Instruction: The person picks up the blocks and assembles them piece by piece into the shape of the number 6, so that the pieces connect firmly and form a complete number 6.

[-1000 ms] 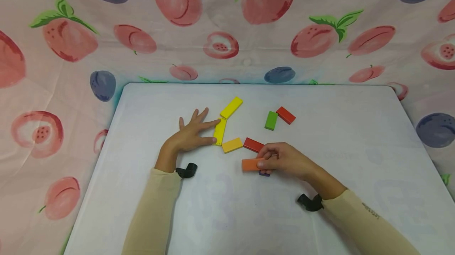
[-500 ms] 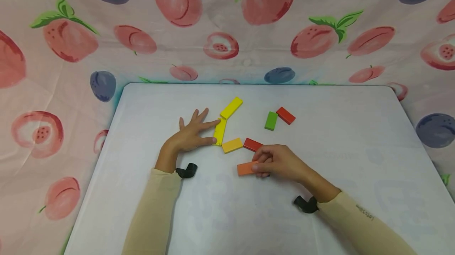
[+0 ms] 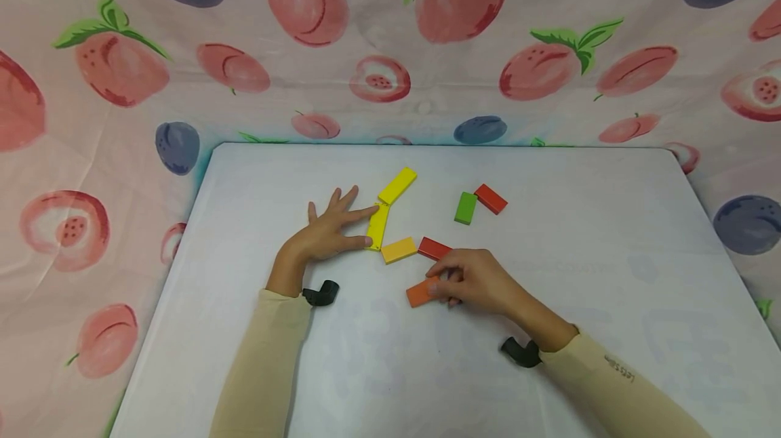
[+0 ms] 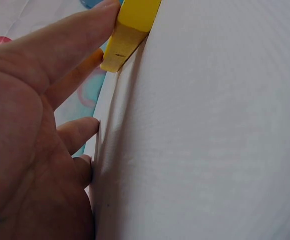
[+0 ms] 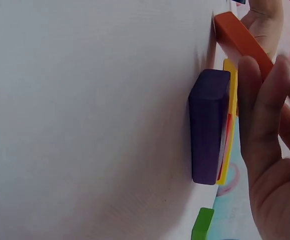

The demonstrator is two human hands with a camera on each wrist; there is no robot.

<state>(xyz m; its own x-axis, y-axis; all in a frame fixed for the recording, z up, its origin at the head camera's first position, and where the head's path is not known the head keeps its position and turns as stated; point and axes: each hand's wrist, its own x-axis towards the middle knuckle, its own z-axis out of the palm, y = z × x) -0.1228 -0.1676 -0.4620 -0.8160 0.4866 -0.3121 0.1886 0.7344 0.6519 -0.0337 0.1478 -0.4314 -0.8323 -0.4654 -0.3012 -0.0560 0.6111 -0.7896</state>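
Observation:
In the head view my left hand (image 3: pixel 326 231) lies spread with straight fingers, index finger and thumb touching a flat yellow block (image 3: pixel 378 224). The left wrist view shows its thumb against the end of that yellow block (image 4: pixel 130 30). My right hand (image 3: pixel 478 282) pinches an orange block (image 3: pixel 421 293) between thumb and fingers, its left end tilted toward the near side. Beyond it lie an amber-yellow block (image 3: pixel 399 250) and a red block (image 3: pixel 433 248), end to end. A purple block (image 5: pixel 209 125), hidden under the right hand in the head view, shows in the right wrist view.
A second yellow block (image 3: pixel 398 185) meets the far end of the touched one. Farther right, a green block (image 3: pixel 466 208) touches another red block (image 3: pixel 491 198) at a corner. The white tabletop (image 3: pixel 610 234) ends at a peach-printed cloth (image 3: pixel 427 106).
My right hand has shifted slightly left and nearer with the orange block, which has turned so its left end points more toward me. The left hand stays in place.

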